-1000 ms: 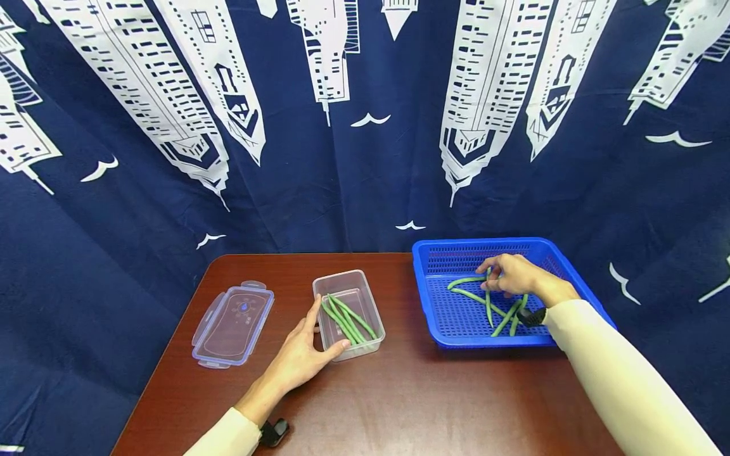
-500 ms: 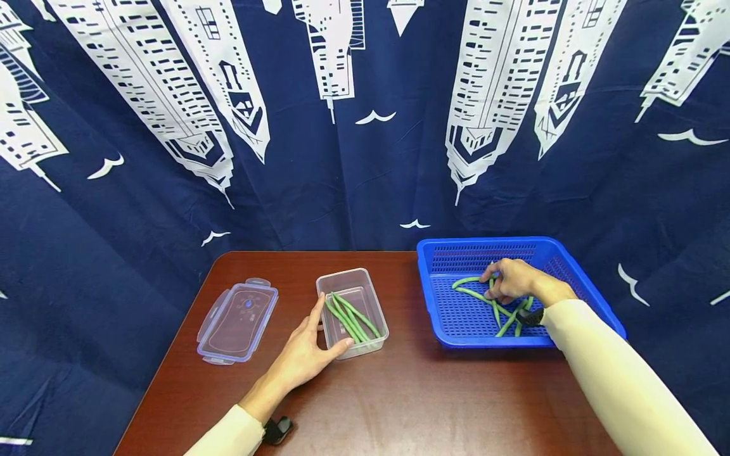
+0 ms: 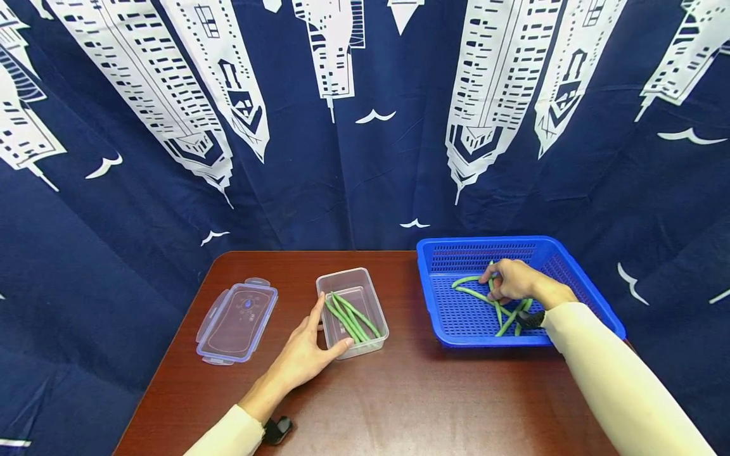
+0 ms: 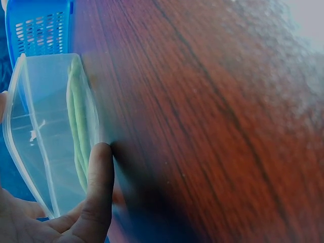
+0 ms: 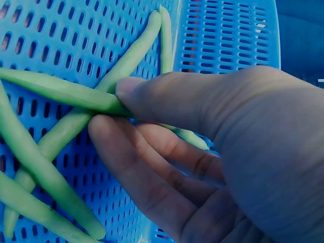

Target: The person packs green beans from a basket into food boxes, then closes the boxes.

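Note:
In the head view my left hand (image 3: 303, 354) spans the near left corner of a clear plastic container (image 3: 373, 297), thumb on the near side, straight fingers along the left side. Several green beans (image 3: 355, 320) lie inside it. My right hand (image 3: 513, 280) is down in a blue basket (image 3: 428, 304), pinching a green bean (image 5: 66, 92) between thumb and fingertips, as the right wrist view shows. Other green beans (image 5: 38, 157) lie crossed beneath and beside it. In the left wrist view the thumb (image 4: 101, 172) touches the container wall.
A clear lid (image 3: 236, 323) with a blue rim lies flat on the brown table (image 3: 433, 405), left of the container. A dark blue curtain (image 3: 319, 190) with white buildings hangs behind the table.
My right fingertips have dipped a little and drawn together on the bean. The left hand stays at the container. The head view has shifted slightly.

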`<state>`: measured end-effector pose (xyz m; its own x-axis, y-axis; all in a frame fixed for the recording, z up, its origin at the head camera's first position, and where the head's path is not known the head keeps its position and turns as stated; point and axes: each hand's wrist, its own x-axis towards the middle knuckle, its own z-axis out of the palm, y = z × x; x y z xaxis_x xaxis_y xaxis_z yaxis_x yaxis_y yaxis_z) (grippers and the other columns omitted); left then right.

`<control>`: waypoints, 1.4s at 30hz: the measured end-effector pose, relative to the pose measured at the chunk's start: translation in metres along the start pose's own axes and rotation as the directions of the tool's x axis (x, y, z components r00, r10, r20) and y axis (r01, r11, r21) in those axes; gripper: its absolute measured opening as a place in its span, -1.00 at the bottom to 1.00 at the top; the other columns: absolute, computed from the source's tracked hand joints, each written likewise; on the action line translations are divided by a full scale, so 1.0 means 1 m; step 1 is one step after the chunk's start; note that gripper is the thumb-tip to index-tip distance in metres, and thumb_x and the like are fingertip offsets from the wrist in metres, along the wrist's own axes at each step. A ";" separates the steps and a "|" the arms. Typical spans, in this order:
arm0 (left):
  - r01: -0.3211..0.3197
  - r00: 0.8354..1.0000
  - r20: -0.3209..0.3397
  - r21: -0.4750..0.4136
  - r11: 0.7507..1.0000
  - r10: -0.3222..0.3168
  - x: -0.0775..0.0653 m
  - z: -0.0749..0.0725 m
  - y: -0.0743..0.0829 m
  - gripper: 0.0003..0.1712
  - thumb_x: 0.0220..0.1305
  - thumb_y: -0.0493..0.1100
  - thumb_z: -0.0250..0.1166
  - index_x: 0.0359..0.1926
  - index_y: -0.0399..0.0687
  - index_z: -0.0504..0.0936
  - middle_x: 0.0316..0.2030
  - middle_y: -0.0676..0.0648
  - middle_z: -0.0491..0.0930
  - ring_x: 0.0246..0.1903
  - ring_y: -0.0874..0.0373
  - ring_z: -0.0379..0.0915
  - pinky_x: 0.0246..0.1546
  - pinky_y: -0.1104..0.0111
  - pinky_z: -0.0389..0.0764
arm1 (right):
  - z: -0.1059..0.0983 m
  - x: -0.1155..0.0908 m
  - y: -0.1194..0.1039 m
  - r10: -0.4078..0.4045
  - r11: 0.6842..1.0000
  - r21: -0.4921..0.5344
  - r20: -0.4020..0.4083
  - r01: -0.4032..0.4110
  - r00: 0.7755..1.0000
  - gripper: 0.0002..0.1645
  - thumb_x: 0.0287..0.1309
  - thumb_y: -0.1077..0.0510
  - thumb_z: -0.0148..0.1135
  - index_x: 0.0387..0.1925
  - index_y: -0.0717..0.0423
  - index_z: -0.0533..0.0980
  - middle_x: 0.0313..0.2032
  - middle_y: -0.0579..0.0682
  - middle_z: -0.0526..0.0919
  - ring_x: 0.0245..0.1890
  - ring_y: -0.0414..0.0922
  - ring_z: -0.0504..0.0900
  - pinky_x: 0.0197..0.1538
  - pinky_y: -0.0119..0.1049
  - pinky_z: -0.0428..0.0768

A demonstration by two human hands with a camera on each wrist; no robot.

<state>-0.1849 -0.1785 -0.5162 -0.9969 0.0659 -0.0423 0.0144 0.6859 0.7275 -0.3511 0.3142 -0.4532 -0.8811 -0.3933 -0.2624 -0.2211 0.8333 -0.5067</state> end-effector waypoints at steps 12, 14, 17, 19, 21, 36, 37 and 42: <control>-0.008 1.000 -0.001 -0.007 1.000 0.008 -0.001 0.001 -0.002 0.41 0.42 0.43 0.60 0.96 0.24 -0.07 0.69 -0.25 0.48 0.55 -0.18 0.64 0.51 -0.33 0.60 | 0.002 -0.009 -0.006 -0.055 0.998 -0.008 -0.033 0.054 0.998 -0.48 0.29 0.37 0.65 0.25 0.38 0.71 -0.29 0.05 0.69 -0.40 -0.12 0.94 -0.26 -0.29 0.87; -0.009 1.000 0.003 -0.008 1.000 0.009 -0.001 0.002 -0.002 0.41 0.43 0.44 0.60 0.96 0.24 -0.07 0.70 -0.25 0.47 0.55 -0.18 0.64 0.52 -0.33 0.59 | 0.003 -0.011 -0.009 -0.069 0.998 -0.007 -0.044 0.068 0.997 -0.48 0.30 0.36 0.65 0.25 0.36 0.72 -0.27 0.04 0.69 -0.40 -0.14 0.93 -0.28 -0.33 0.84; -0.012 1.000 0.002 -0.009 1.000 0.012 0.000 0.002 -0.003 0.41 0.43 0.43 0.60 0.96 0.22 -0.06 0.69 -0.25 0.48 0.55 -0.19 0.64 0.52 -0.33 0.59 | 0.002 -0.013 -0.014 -0.097 0.995 -0.015 -0.069 0.097 0.993 -0.48 0.29 0.35 0.65 0.25 0.32 0.72 -0.23 0.05 0.74 -0.39 -0.18 0.89 -0.27 -0.37 0.78; -0.016 1.000 -0.002 -0.009 1.000 0.016 0.000 0.002 -0.002 0.41 0.43 0.42 0.60 0.96 0.20 -0.06 0.67 -0.26 0.50 0.54 -0.19 0.64 0.51 -0.33 0.60 | 0.001 -0.015 -0.018 -0.116 0.993 -0.017 -0.086 0.115 0.989 -0.46 0.28 0.34 0.66 0.26 0.29 0.72 -0.20 0.06 0.79 -0.36 -0.18 0.85 -0.26 -0.38 0.75; -0.020 1.000 -0.002 -0.006 1.000 0.020 0.000 0.003 -0.002 0.41 0.43 0.41 0.60 0.96 0.19 -0.05 0.67 -0.26 0.51 0.54 -0.19 0.65 0.51 -0.32 0.61 | 0.000 -0.017 -0.020 -0.136 0.991 -0.001 -0.101 0.137 0.986 -0.45 0.27 0.37 0.65 0.26 0.30 0.69 -0.18 0.11 0.83 -0.35 -0.14 0.86 -0.25 -0.36 0.75; -0.009 1.000 0.009 0.000 1.000 0.009 -0.001 0.001 0.001 0.41 0.45 0.44 0.58 0.96 0.23 -0.08 0.71 -0.27 0.46 0.57 -0.21 0.61 0.52 -0.34 0.59 | 0.003 -0.028 -0.039 -0.194 0.966 0.141 -0.164 0.218 0.967 -0.38 0.44 0.49 0.42 0.43 0.46 0.41 0.02 0.39 0.83 -0.28 -0.01 0.93 -0.23 -0.13 0.92; -0.008 1.000 0.007 0.001 1.000 0.008 -0.001 0.001 0.000 0.41 0.45 0.44 0.58 0.96 0.22 -0.08 0.71 -0.27 0.46 0.57 -0.21 0.61 0.52 -0.33 0.60 | 0.004 -0.028 -0.041 -0.199 0.966 0.133 -0.168 0.222 0.966 -0.37 0.44 0.48 0.42 0.44 0.46 0.43 0.02 0.37 0.84 -0.29 -0.03 0.93 -0.23 -0.14 0.92; -0.008 1.000 0.008 0.003 1.000 0.008 -0.001 0.002 0.000 0.40 0.45 0.44 0.57 0.96 0.23 -0.08 0.72 -0.27 0.44 0.57 -0.21 0.62 0.53 -0.32 0.59 | 0.004 -0.032 -0.051 -0.231 0.965 0.081 -0.192 0.250 0.954 -0.29 0.39 0.48 0.44 0.50 0.44 0.46 0.01 0.33 0.85 -0.27 -0.04 0.93 -0.25 -0.20 0.89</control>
<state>-0.1840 -0.1768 -0.5176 -0.9962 0.0766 -0.0420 0.0223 0.6877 0.7256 -0.3103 0.2828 -0.4220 -0.8697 -0.4930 0.0247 -0.3998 0.6742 -0.6210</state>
